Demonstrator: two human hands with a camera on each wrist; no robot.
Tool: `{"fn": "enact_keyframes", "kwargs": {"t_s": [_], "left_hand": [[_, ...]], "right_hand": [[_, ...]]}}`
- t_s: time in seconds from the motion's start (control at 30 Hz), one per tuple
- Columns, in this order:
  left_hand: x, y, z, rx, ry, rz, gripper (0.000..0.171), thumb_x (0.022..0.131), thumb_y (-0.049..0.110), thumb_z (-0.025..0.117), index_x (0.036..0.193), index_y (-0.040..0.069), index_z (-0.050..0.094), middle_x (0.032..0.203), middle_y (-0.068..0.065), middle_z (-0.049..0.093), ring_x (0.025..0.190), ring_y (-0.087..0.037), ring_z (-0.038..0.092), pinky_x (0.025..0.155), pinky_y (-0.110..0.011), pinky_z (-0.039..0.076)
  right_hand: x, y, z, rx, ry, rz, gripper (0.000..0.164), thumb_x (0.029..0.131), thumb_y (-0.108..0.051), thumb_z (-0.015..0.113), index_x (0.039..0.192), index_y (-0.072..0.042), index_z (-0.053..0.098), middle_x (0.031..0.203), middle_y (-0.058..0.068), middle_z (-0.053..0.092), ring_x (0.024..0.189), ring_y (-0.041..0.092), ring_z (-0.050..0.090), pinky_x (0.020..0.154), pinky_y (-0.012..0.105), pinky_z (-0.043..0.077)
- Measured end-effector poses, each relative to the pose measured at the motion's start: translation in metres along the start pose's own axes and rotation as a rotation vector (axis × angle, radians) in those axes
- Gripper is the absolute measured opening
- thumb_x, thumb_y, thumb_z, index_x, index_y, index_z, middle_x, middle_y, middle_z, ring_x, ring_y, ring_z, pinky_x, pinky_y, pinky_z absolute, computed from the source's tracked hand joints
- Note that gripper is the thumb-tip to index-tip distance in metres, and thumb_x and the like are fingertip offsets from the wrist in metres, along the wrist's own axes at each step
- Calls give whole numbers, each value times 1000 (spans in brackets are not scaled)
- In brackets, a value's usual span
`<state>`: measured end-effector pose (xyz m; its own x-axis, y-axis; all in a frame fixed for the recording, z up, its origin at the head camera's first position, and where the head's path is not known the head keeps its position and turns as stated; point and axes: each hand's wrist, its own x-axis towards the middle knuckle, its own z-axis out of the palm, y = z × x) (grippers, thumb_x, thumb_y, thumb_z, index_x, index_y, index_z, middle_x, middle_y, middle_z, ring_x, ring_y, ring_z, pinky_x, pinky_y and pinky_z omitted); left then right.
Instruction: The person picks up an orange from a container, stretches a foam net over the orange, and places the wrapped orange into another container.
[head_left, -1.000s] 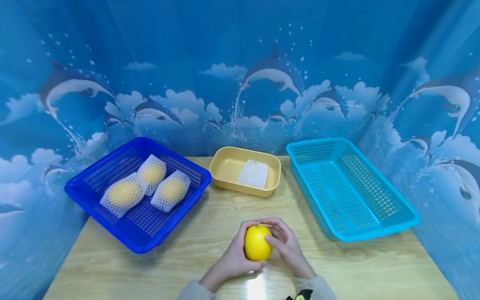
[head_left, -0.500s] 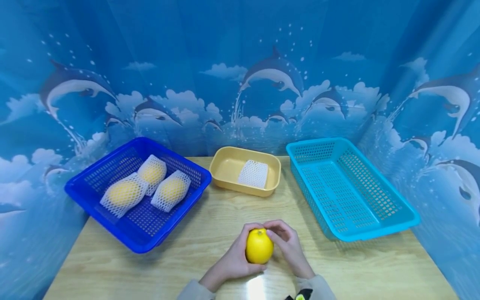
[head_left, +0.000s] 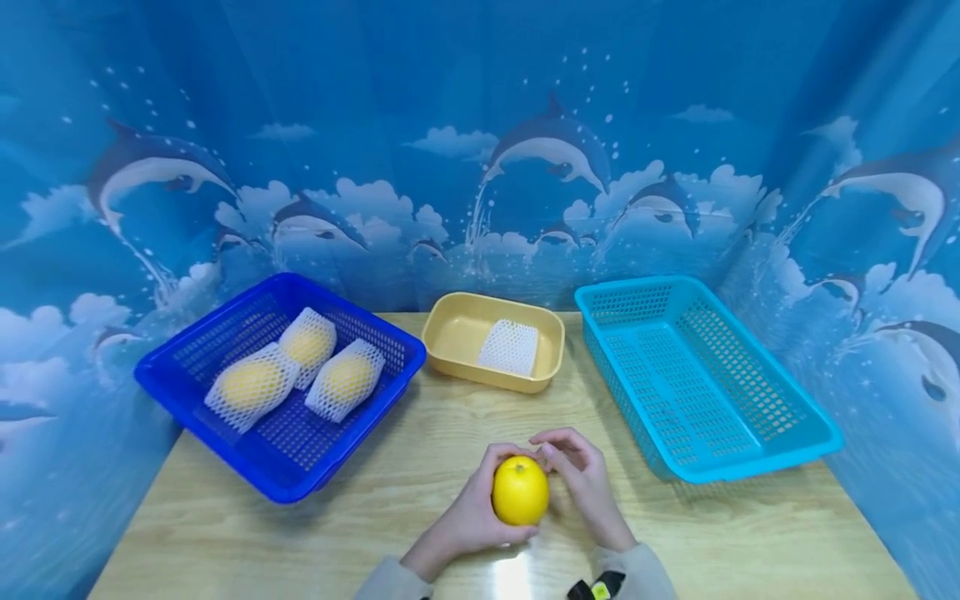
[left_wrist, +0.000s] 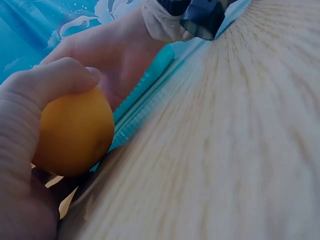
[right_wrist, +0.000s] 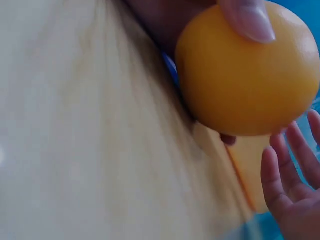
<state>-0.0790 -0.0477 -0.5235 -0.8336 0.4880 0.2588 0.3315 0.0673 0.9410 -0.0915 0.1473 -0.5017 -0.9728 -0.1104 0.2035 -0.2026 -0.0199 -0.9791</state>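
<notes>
A smooth, yellow-orange citrus fruit, by its look an orange (head_left: 521, 490), sits in my left hand (head_left: 476, 512) just above the table. In the left wrist view, the thumb of my left hand (left_wrist: 22, 115) curls over the orange (left_wrist: 77, 132). My right hand (head_left: 585, 483) is close by on the fruit's right side, thumb and fingers loosely bent. In the right wrist view, the fingers of my right hand (right_wrist: 297, 192) are spread under the orange (right_wrist: 247, 75); whether a fingertip touches it I cannot tell.
A dark blue basket (head_left: 281, 492) at left holds several fruits in white foam nets (head_left: 345, 381). A tan tray (head_left: 450, 367) at the back holds a flat foam net (head_left: 508, 348). At right stands a turquoise basket (head_left: 697, 392). A dolphin-print curtain (head_left: 412, 150) hangs behind.
My right thumb and fingers have come off the orange and drawn slightly right. The orange has turned and shifted a little to the right, its stem end now facing more toward the camera.
</notes>
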Motion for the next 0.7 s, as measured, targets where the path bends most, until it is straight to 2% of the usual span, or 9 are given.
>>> {"fn": "enact_keyframes", "kwargs": {"t_s": [0.1, 0.23, 0.33, 0.43, 0.53, 0.6, 0.7], "left_hand": [[1, 0, 0, 21, 14, 27, 88, 66, 14, 90, 137, 24, 40, 134, 2, 56, 116, -17, 58, 99, -38, 47], [2, -1, 0, 39, 13, 73, 87, 63, 11, 90, 137, 23, 44, 137, -4, 56, 120, -18, 56, 101, -40, 46], [2, -2, 0, 43, 14, 85, 88, 62, 8, 90, 137, 22, 46, 137, -7, 55, 121, -19, 55, 103, -42, 44], [3, -2, -1, 60, 19, 81, 88, 62, 5, 89, 137, 23, 46, 135, -4, 55, 120, -19, 55, 102, -42, 44], [3, 10, -2, 54, 9, 55, 86, 64, 1, 86, 138, 21, 46, 134, -5, 56, 118, -18, 55, 103, -42, 43], [4, 10, -2, 42, -1, 35, 85, 65, 0, 85, 139, 18, 46, 136, -4, 55, 118, -18, 55, 103, -42, 42], [3, 8, -2, 37, -7, 44, 84, 67, 1, 84, 140, 12, 44, 136, -4, 54, 119, -19, 55, 103, -42, 43]], "right_hand": [[6, -5, -2, -68, 7, -72, 15, 98, -3, 58, 110, 3, 64, 108, 21, 65, 93, 25, 63, 77, 29, 55], [15, -19, -2, -226, 15, -185, 12, 94, 5, 60, 104, 3, 66, 105, 19, 67, 96, 24, 63, 78, 28, 54], [23, -41, 3, -333, 18, -280, 11, 90, 10, 62, 99, 5, 67, 99, 19, 68, 91, 21, 63, 73, 28, 53], [31, -63, 6, -414, 27, -367, 12, 87, 13, 63, 96, 4, 67, 95, 18, 69, 86, 22, 62, 69, 29, 53], [43, -65, 4, -458, 31, -437, 14, 87, 11, 65, 95, 0, 68, 95, 15, 70, 85, 19, 62, 68, 29, 52], [52, -66, 3, -477, 33, -478, 16, 86, 12, 65, 94, -1, 68, 95, 16, 70, 83, 20, 61, 67, 32, 52], [67, -62, -2, -503, 32, -524, 16, 86, 10, 68, 94, -4, 69, 93, 12, 70, 81, 20, 61, 66, 35, 52]]}}
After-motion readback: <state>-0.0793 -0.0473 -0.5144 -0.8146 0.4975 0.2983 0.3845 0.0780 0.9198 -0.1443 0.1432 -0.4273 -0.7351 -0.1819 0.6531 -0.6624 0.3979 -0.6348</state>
